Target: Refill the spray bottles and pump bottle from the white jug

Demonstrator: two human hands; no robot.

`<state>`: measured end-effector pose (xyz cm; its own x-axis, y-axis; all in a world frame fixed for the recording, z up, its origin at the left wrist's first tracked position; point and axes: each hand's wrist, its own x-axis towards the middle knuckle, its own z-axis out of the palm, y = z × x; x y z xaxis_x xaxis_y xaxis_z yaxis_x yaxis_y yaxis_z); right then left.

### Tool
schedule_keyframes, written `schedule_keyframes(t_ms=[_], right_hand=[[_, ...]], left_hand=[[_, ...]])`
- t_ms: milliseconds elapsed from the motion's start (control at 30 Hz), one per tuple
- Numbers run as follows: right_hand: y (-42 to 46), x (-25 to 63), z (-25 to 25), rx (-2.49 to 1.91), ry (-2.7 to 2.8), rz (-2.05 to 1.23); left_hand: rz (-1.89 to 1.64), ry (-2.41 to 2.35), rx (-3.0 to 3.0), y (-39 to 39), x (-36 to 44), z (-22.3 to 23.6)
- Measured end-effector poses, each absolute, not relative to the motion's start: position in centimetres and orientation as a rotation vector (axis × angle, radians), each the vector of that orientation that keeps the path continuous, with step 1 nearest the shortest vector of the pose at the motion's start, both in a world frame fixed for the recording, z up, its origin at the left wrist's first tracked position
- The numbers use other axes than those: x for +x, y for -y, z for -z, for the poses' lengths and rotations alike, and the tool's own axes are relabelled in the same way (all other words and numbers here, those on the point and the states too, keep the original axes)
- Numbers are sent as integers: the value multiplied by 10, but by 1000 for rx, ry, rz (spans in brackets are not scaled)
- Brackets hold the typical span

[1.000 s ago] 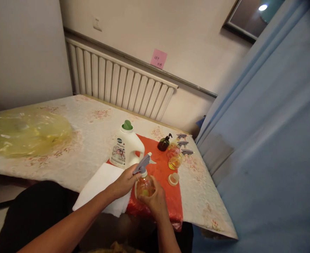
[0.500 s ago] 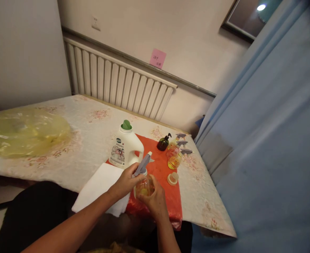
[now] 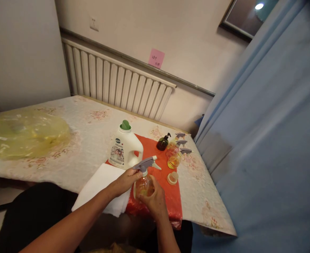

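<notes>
A clear spray bottle (image 3: 142, 187) with a grey trigger sprayer (image 3: 145, 163) stands upright between my hands, some yellowish liquid low inside it. My left hand (image 3: 130, 180) is closed on the sprayer's collar and back end. Round the bottle's body wraps my right hand (image 3: 155, 197), hiding its right side. The nozzle points right. Just behind is a white detergent jug (image 3: 124, 149) with a green spout in its neck. A white folded cloth (image 3: 100, 188) lies left of the bottle, partly under my left forearm.
On the red cloth (image 3: 168, 198) stand a dark pump bottle (image 3: 162, 143), several spray bottles (image 3: 174, 161) and a pale cap (image 3: 172, 178). A yellow plastic bag (image 3: 25, 135) lies at the left of the flowered tablecloth (image 3: 91, 128). A blue curtain (image 3: 265, 140) hangs at the right.
The sprayer head has turned on the bottle, its nozzle swinging from pointing away to pointing right. My left hand has turned with it; my right hand keeps its hold on the body.
</notes>
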<state>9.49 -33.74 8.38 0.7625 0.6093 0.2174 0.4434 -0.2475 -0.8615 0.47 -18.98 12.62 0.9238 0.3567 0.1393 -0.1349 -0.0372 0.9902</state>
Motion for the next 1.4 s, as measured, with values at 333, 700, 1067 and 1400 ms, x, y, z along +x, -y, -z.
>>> schedule_keyframes(t_ms=[333,700,1067,1400], right_hand=[[337,103,-73,-1843,823,-260],[332,106,-67,-1797,821,-258],[333,110,-65,-1818,832,-226],[330,108,-75,-1861,882,-206]], left_hand=[[-445,-150,1569,192,13,-120],[-441,-152,1546,190,16,-129],[-439,-158,1432,187,15,-131],[-452,-122,1428,184,13,-129]])
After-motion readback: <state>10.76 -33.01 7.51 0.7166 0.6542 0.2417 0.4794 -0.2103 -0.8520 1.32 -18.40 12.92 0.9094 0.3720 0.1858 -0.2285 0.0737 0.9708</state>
